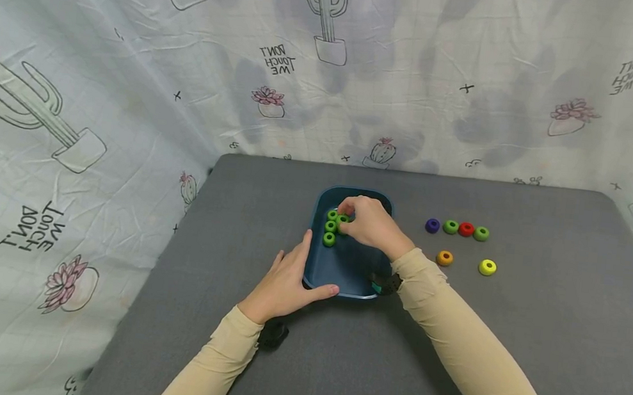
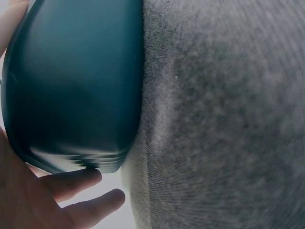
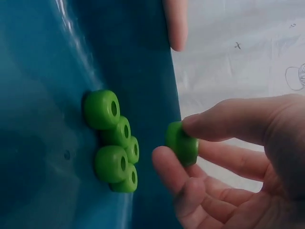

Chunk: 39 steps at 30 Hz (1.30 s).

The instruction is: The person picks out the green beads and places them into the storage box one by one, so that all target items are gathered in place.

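My right hand (image 1: 373, 224) reaches into the dark blue tray (image 1: 342, 270) and pinches a green bead (image 3: 183, 147) between thumb and fingers. In the right wrist view this bead is held above the tray floor, apart from several other green beads (image 3: 110, 164) grouped along the tray's left side. Those beads are chunky and round, with a hole through the middle. My left hand (image 1: 282, 289) rests at the tray's near left corner, fingers extended along the outer side and thumb at the near rim.
On the grey table (image 1: 538, 349), right of the tray, a purple bead (image 1: 432, 226), a green bead (image 1: 450, 227), a red bead (image 1: 466, 229) and another green bead (image 1: 481, 234) form a row. Nearer lie an orange bead (image 1: 444, 258) and a yellow bead (image 1: 487, 267). A cactus-print curtain (image 1: 419, 105) hangs behind.
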Each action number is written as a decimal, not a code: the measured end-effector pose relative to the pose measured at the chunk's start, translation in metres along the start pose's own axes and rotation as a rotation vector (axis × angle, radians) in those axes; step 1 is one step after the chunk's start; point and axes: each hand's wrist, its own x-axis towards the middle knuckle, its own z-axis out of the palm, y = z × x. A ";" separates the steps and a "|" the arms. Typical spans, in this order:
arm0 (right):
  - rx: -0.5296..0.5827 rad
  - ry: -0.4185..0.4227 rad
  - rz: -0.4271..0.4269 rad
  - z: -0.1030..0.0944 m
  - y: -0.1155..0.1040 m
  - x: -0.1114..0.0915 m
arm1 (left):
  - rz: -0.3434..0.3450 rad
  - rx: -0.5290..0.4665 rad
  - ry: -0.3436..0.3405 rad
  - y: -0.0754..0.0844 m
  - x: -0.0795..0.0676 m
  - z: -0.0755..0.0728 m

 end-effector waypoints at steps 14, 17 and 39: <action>-0.072 -0.151 0.073 0.015 0.006 0.014 | 0.008 0.009 0.005 -0.001 0.000 0.001; -0.073 -0.174 0.073 0.017 0.007 0.015 | 0.014 0.012 0.008 -0.001 0.000 0.001; -0.091 -0.107 0.034 0.008 0.005 0.010 | 0.010 0.011 0.008 -0.003 0.000 0.002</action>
